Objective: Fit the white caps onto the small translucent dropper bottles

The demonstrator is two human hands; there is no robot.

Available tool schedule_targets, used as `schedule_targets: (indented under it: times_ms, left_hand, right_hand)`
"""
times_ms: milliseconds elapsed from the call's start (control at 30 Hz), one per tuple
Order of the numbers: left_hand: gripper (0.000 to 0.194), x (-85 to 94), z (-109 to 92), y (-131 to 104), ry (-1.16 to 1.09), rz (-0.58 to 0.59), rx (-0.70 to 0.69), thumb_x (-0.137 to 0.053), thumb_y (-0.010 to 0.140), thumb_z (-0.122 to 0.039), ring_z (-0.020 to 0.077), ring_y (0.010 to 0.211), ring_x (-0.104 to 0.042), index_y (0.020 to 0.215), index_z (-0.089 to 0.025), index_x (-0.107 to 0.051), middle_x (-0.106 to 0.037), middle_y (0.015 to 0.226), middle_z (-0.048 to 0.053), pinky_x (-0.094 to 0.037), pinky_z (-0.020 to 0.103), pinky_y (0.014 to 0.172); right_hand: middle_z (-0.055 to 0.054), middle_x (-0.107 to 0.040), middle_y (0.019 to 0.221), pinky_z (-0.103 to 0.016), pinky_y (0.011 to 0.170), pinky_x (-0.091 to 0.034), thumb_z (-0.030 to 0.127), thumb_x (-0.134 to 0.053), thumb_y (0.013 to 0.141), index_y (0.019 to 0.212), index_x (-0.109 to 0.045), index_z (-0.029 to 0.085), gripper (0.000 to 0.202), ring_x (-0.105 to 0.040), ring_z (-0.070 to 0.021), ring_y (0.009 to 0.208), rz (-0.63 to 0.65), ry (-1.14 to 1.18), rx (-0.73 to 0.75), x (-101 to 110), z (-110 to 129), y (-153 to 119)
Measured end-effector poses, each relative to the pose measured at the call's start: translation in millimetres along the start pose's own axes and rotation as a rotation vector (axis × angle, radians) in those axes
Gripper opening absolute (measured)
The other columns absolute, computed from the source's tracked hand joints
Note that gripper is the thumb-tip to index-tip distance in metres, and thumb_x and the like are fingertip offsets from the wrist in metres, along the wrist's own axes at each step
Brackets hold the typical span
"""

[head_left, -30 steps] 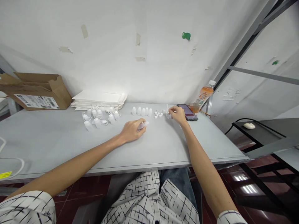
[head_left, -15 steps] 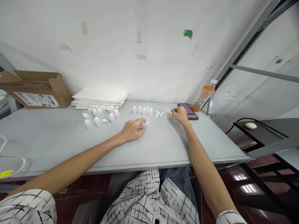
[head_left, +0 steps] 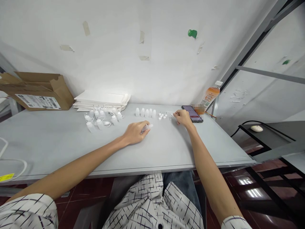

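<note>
My left hand (head_left: pixel 136 132) is closed around a small translucent squeeze bottle (head_left: pixel 146 128), its nozzle pointing right, just above the table. My right hand (head_left: pixel 183 117) has its fingertips pinched together at the edge of a group of thin white looped pieces (head_left: pixel 170 115); what they grip, if anything, is too small to make out. Several white caps (head_left: pixel 162 116) lie left of those loops. Further left, a row of small bottles (head_left: pixel 145 112) stands upright without caps. A cluster of capped bottles (head_left: pixel 100 122) with looped straps occupies the table's left side, some standing, some tilted.
A stack of white sheets (head_left: pixel 101 100) lies behind the capped bottles, with an open cardboard box (head_left: pixel 43 92) to its left. A phone (head_left: pixel 192 114) lies beside my right hand. An orange drink bottle (head_left: pixel 211 94) stands near the back right corner. The table's front edge (head_left: pixel 152 170) runs before me.
My right hand's fingertips have shifted slightly left and down at the looped white pieces. My left hand keeps hold of the squeeze bottle in about the same place.
</note>
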State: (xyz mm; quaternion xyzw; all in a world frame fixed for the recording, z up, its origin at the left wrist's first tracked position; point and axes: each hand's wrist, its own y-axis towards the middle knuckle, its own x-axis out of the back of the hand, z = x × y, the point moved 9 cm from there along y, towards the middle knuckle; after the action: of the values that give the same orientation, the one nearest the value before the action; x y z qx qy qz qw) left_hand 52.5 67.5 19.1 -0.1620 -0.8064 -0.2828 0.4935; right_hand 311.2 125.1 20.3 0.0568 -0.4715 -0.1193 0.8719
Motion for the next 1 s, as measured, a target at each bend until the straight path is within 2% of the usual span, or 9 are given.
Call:
schedule_targets:
  times_ms: [333, 533, 633, 767, 867, 1000]
  left_hand:
    - [0.033, -2.0, -1, -1, -0.035, 0.012, -0.015, -0.046, 0.091, -0.038, 0.0215, 0.079, -0.068, 0.115, -0.021, -0.061, -0.074, 0.094, 0.004, -0.044, 0.03, 0.067]
    - [0.034, -0.5, -1, -1, -0.062, 0.005, -0.004, -0.046, 0.091, -0.038, 0.0215, 0.077, -0.068, 0.116, -0.02, -0.061, -0.074, 0.095, 0.005, -0.044, 0.031, 0.067]
    - [0.033, 2.7, -2, -2, -0.115, -0.022, 0.013, -0.046, 0.09, -0.038, 0.0187, 0.069, -0.065, 0.113, -0.02, -0.062, -0.073, 0.098, 0.004, -0.044, 0.031, 0.067]
    - [0.031, 5.6, -1, -2, -0.179, -0.055, 0.026, -0.046, 0.09, -0.038, 0.017, 0.068, -0.063, 0.108, -0.019, -0.063, -0.072, 0.103, 0.004, -0.044, 0.031, 0.067]
    - [0.033, 5.4, 1, -1, -0.203, -0.064, 0.042, -0.045, 0.09, -0.038, 0.0172, 0.068, -0.062, 0.109, -0.019, -0.064, -0.072, 0.102, 0.005, -0.044, 0.03, 0.066]
    - [0.035, 5.5, 5, 2, -0.249, -0.066, 0.054, -0.044, 0.091, -0.038, 0.0176, 0.07, -0.061, 0.111, -0.019, -0.065, -0.071, 0.107, 0.005, -0.044, 0.031, 0.069]
  right_hand:
    - [0.003, -0.049, 0.035, -0.029, 0.07, -0.048, 0.023, -0.05, 0.087, 0.066, -0.064, 0.016, 0.026, -0.051, -0.0144, 0.037, -0.078, 0.091, 0.014, 8, -4, 1]
    - [0.001, -0.057, 0.048, -0.025, 0.05, -0.044, 0.028, -0.052, 0.085, 0.073, -0.063, 0.016, 0.02, -0.051, -0.0122, 0.037, -0.119, 0.199, 0.013, 13, -7, 3]
    - [-0.001, -0.061, 0.058, -0.023, 0.041, -0.042, 0.033, -0.056, 0.083, 0.078, -0.064, 0.014, 0.02, -0.054, -0.0115, 0.04, -0.075, 0.342, 0.025, 10, -1, 1]
    - [-0.001, -0.061, 0.059, -0.021, 0.038, -0.042, 0.038, -0.067, 0.075, 0.085, -0.067, 0.012, 0.027, -0.056, -0.011, 0.043, 0.026, 0.65, 0.045, 3, 19, -5]
    - [-0.002, -0.063, 0.063, -0.02, 0.04, -0.044, 0.035, -0.07, 0.072, 0.084, -0.068, 0.013, 0.025, -0.059, -0.0112, 0.048, 0.122, 0.704, 0.072, -7, 40, -13]
    - [-0.003, -0.063, 0.064, -0.021, 0.04, -0.045, 0.031, -0.069, 0.072, 0.077, -0.068, 0.012, 0.02, -0.062, -0.0128, 0.05, 0.289, 0.695, 0.14, -30, 74, -30]
